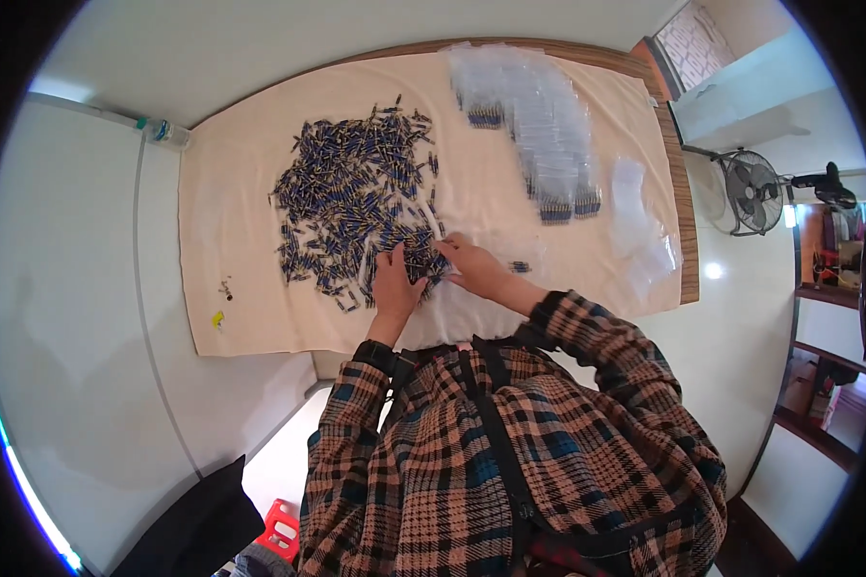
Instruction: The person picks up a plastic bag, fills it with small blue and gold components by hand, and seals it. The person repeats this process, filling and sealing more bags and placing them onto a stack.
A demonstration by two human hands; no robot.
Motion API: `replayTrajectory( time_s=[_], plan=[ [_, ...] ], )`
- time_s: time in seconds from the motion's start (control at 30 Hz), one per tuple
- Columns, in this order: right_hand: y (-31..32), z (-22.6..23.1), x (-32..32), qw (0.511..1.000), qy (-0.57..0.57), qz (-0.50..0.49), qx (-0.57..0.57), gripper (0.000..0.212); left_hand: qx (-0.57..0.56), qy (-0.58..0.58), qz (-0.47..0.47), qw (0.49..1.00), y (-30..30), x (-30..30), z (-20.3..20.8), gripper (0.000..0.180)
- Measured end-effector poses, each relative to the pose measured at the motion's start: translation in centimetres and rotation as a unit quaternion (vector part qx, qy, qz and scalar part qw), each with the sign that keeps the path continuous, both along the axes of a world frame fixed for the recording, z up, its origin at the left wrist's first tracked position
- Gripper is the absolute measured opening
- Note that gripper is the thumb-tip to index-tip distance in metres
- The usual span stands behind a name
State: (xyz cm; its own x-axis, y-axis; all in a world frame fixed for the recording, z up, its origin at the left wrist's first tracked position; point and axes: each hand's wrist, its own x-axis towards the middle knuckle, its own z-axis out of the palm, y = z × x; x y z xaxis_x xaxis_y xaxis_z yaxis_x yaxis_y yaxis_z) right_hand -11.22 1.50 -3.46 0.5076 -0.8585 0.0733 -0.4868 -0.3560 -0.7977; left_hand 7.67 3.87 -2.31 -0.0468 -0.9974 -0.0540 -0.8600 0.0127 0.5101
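Dark-blue pieces [346, 178] heaped on cloth [236, 192]; left hand [394, 288], right hand [481, 267] at near edge, grips unclear.

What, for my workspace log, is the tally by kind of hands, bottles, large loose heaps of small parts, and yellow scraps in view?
Hands, the left hand and the right hand: 2
Bottle: 1
Large loose heap of small parts: 1 (pieces within it overlap too much to count)
Yellow scrap: 1
Total: 5
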Motion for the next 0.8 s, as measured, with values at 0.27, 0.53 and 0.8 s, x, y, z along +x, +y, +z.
replayTrajectory(
  time_s=[0.27, 0.53, 0.8],
  plan=[
    [-4.2, -0.5, 5.9, 0.989, 0.141, 0.035, -0.012, 0.068, 0.038, 0.039, 0.034, 0.998, -2.4, 2.8, -2.7, 0.049],
    [-5.8, -3.0, 8.1, 0.994, 0.105, 0.005, -0.023, 0.049, 0.173, 0.308, 0.118, 0.928, -4.1, 3.6, -2.8, 0.023],
    [-2.7, -3.1, 5.2, 0.998, 0.046, -0.031, 0.021, 0.017, 0.217, 0.395, 0.084, 0.889, -2.5, 2.1, -1.2, 0.020]
  ],
)
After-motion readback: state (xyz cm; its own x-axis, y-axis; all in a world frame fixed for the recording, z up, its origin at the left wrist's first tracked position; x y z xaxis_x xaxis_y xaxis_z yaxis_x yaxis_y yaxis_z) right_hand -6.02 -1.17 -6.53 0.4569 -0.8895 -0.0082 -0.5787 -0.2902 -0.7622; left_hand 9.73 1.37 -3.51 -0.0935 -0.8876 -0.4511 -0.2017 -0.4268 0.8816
